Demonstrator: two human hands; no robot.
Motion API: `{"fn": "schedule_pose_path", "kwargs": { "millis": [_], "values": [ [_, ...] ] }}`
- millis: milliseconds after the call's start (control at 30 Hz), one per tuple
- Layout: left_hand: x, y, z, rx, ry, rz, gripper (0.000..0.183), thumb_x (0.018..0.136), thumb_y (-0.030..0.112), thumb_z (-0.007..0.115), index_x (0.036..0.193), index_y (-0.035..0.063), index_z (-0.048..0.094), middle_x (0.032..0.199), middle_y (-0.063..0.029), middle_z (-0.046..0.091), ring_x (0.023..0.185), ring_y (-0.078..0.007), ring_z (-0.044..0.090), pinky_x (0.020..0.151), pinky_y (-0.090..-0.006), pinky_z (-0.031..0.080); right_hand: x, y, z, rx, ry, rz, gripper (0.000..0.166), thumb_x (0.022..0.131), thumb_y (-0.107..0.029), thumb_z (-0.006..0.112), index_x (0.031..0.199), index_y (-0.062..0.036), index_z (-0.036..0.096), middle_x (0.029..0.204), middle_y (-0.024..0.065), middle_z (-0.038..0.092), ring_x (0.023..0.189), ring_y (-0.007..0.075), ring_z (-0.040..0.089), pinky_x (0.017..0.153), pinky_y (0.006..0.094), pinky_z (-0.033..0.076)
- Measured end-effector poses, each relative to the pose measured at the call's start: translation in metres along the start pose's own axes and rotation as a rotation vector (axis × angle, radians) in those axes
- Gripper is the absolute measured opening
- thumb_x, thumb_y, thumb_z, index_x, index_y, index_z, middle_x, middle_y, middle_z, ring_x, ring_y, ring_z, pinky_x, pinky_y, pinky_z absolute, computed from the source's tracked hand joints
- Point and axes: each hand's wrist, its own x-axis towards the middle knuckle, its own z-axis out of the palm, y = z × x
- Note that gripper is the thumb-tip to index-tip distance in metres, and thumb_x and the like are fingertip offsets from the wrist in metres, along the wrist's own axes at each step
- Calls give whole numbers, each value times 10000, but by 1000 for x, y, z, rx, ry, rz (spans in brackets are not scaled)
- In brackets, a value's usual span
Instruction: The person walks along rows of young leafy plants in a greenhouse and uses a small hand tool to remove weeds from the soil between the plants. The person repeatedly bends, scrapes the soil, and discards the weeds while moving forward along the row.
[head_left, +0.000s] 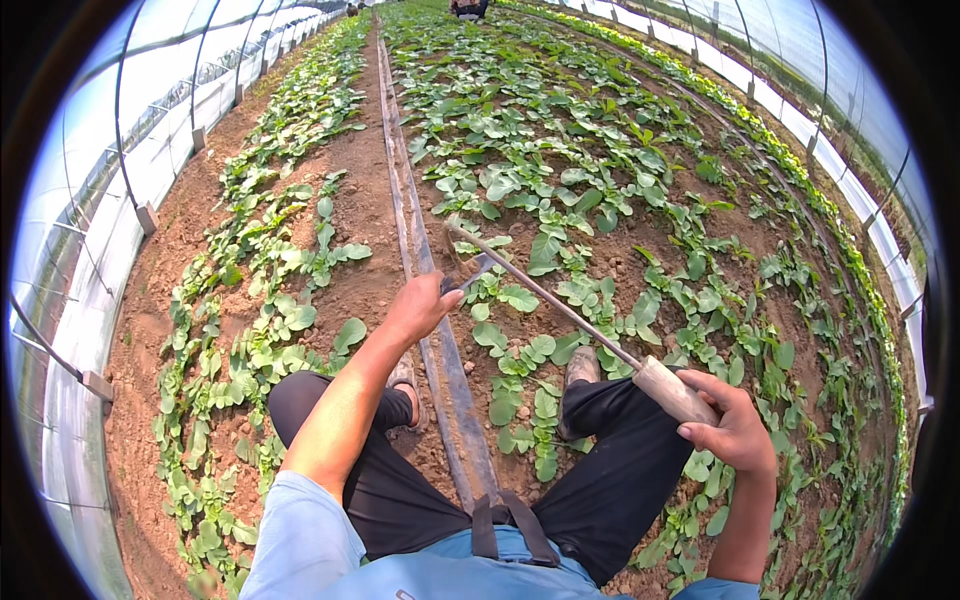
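Observation:
My right hand (731, 424) is closed around the pale wooden handle (675, 390) of a small hand hoe, above my right knee. The hoe's thin metal shank (551, 296) slants up and left to a soil-brown head (466, 259) over the plants. My left hand (422, 306) is closed on a dark, flat-bladed piece (480, 271) beside the hoe head. Fingers hide most of it, and I cannot tell whether it touches the head. Leafy green seedlings (525, 356) grow in the soil right of the drip tape (454, 367) between my feet.
My shoes (583, 367) stand on either side of the flattened tape, among plants. More leafy rows (262, 322) run along the left. Plastic sheeting and hoops (82, 360) of a tunnel greenhouse bound both sides. A person (469, 7) is far up the bed.

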Motion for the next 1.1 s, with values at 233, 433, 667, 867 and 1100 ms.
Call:
{"fn": "schedule_pose_path", "kwargs": {
  "millis": [233, 433, 667, 867, 1100],
  "values": [
    [-3, 5, 17, 258, -15, -56, 384, 826, 407, 614, 870, 26, 633, 820, -215, 630, 793, -372, 618, 696, -463, 486, -19, 17, 16, 5, -6, 73, 576, 742, -73, 721, 1262, 6, 486, 852, 69, 611, 593, 70, 548, 553, 234, 468],
    [-21, -14, 40, 370, 52, -48, 371, 877, 389, 534, 737, 60, 635, 703, -187, 622, 698, -365, 622, 635, -466, 487, -16, 17, 27, -61, -32, 89, 570, 719, -65, 725, 1239, 11, 502, 928, 118, 639, 724, 136, 610, 697, 286, 497],
    [-20, -29, 56, 120, 52, 12, 392, 840, 410, 596, 833, 19, 567, 777, -222, 606, 770, -405, 592, 652, -489, 454, -10, 13, 19, -34, -114, 192, 574, 710, -71, 717, 1240, -9, 504, 977, 145, 658, 845, 207, 649, 769, 318, 495],
    [-20, -10, 56, 365, 118, -56, 390, 782, 383, 677, 737, 13, 566, 732, -208, 607, 703, -391, 593, 617, -476, 450, -5, 27, 15, -201, -157, -21, 578, 765, -179, 685, 1282, -50, 462, 1026, 193, 632, 913, 339, 623, 775, 385, 479],
    [-20, -38, 73, 519, 190, 67, 320, 846, 357, 597, 742, 60, 537, 659, -157, 589, 623, -361, 583, 549, -460, 443, -11, 28, 19, -108, -129, -47, 577, 759, -175, 663, 1279, -32, 459, 1086, 203, 608, 1000, 345, 586, 859, 389, 447]
  ]
}}
